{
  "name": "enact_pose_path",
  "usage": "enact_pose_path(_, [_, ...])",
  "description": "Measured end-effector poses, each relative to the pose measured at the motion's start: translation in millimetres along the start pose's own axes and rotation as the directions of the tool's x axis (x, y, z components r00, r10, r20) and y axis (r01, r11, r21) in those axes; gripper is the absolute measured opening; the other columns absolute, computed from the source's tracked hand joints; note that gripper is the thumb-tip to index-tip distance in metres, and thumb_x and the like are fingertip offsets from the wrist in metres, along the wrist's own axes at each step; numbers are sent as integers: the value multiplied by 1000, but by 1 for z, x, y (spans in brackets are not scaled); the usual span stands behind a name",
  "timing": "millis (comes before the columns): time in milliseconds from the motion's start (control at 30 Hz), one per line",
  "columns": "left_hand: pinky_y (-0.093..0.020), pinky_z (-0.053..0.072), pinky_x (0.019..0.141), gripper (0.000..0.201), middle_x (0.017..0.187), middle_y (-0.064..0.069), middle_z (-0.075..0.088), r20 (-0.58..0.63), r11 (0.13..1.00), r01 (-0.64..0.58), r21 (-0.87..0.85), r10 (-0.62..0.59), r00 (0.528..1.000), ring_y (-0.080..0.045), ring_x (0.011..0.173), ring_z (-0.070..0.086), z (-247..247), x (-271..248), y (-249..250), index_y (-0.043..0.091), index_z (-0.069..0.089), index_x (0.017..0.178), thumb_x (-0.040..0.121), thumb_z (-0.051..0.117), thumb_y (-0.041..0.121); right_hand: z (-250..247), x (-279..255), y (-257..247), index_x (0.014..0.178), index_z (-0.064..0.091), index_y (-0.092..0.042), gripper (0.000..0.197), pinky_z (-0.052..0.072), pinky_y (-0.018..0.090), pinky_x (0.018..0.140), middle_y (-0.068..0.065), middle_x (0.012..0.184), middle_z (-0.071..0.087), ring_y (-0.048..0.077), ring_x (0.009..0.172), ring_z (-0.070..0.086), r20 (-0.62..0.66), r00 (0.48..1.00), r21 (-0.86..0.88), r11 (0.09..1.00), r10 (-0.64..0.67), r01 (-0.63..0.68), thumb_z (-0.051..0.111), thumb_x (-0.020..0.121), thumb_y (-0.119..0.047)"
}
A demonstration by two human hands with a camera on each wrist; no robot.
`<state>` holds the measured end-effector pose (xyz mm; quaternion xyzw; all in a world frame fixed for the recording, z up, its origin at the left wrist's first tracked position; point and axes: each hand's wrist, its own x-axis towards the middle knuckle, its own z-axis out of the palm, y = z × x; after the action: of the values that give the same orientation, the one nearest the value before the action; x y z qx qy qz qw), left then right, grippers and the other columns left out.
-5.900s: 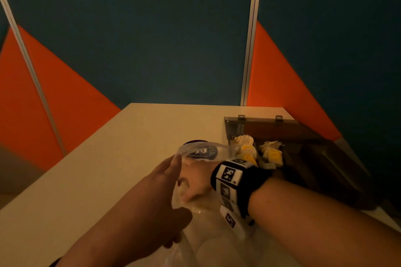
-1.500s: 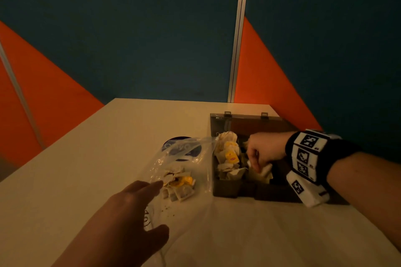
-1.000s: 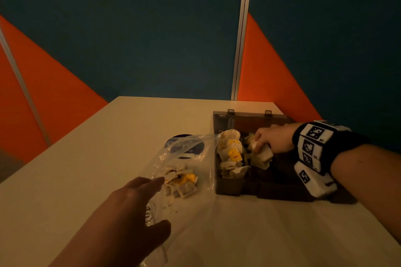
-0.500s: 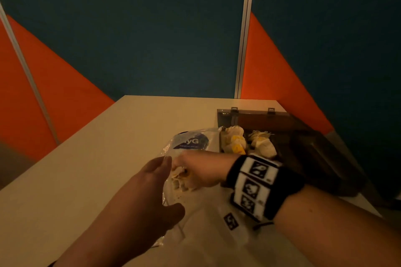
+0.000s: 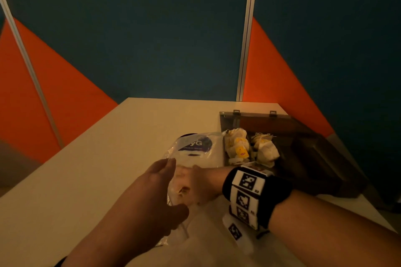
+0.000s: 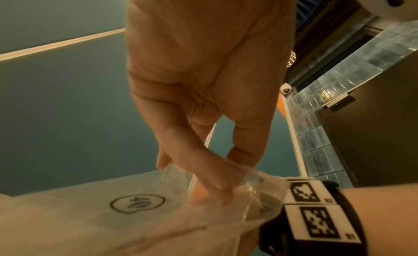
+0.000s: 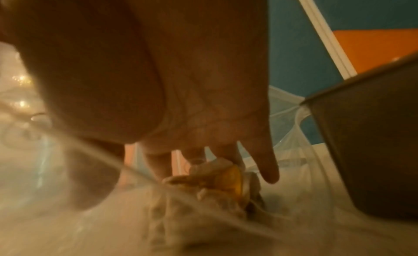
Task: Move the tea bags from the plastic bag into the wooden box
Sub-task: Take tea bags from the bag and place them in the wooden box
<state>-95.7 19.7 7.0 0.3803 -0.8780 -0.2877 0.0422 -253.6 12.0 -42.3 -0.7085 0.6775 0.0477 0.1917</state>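
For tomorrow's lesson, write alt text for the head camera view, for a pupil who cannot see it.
A person's right hand reaches into a clear plastic bag on a pale table, while the left hand holds the bag's edge. Beside the bag, an open wooden box already holds two clumps of tea bags.

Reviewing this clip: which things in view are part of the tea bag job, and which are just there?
Part of the job:
plastic bag
tea bags in the bag
tea bags in the box
wooden box
left hand
right hand

Just there:
table
wall panels
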Motion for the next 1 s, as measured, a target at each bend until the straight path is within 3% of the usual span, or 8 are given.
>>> enact_pose_path(133, [-19,57,60,88,151,18,12,-37,1000,-23,2,23,999,-8,63,68,5,5,-8,31,12,144,76,68,25,-11,-16,12,137,42,-10,48,43,35,96,13,138,48,30,123,50,-283,929,316,938,238,-144,54,91,-13])
enact_pose_path(233, [-20,58,60,90,151,17,12,-47,1000,-10,-13,10,999,-8,63,68,6,5,-9,31,11,144,76,68,25,-14,-24,17,135,44,-7,56,47,33,88,15,134,51,30,117,53,-189,912,301,906,364,-299,66,84,-15])
enact_pose_path(367, [-19,57,62,90,152,16,11,-47,1000,3,-7,-4,999,-7,64,69,6,2,-9,31,9,145,76,68,28,-9,-19,5,139,37,-11,76,46,35,94,11,138,49,28,121,50,-81,938,158,934,336,-321,75,76,-30])
enact_pose_path(567, [-17,56,60,89,152,17,12,-62,1000,-11,-23,9,998,-5,64,68,5,-2,-10,30,11,145,77,67,25,-1,-10,3,134,40,-12,66,46,34,91,13,135,49,29,118,51,-121,935,181,934,333,-309,73,78,-20])
enact_pose_path(667, [-17,57,61,90,153,17,10,-52,1000,-3,-8,3,999,-7,63,69,4,-3,-10,31,10,145,77,67,26,0,-10,8,133,41,-18,63,43,27,81,10,136,48,26,116,51,-185,920,284,915,346,-287,72,78,-11])
enact_pose_path(767, [-16,56,61,89,153,16,10,-51,1000,-14,-3,14,999,-6,64,68,3,-4,-9,31,10,145,77,67,27,-3,-13,12,131,43,-23,62,43,22,65,8,125,53,20,95,53,-235,905,347,900,355,-263,70,78,-4])
enact_pose_path(867, [-17,56,62,88,153,16,11,-49,1000,-22,-1,22,999,-7,64,68,3,-4,-8,30,10,145,77,66,27,-6,-18,16,106,55,-25,42,43,21,52,2,100,50,13,71,49,-303,902,420,893,306,-162,65,79,5])
enact_pose_path(1000, [-22,58,64,89,153,17,9,-33,1000,-15,9,16,999,-8,65,68,3,-5,-5,31,9,145,77,67,27,-9,-19,17,66,62,-27,34,47,21,57,6,106,65,6,64,50,-316,915,416,903,250,-103,61,81,3])
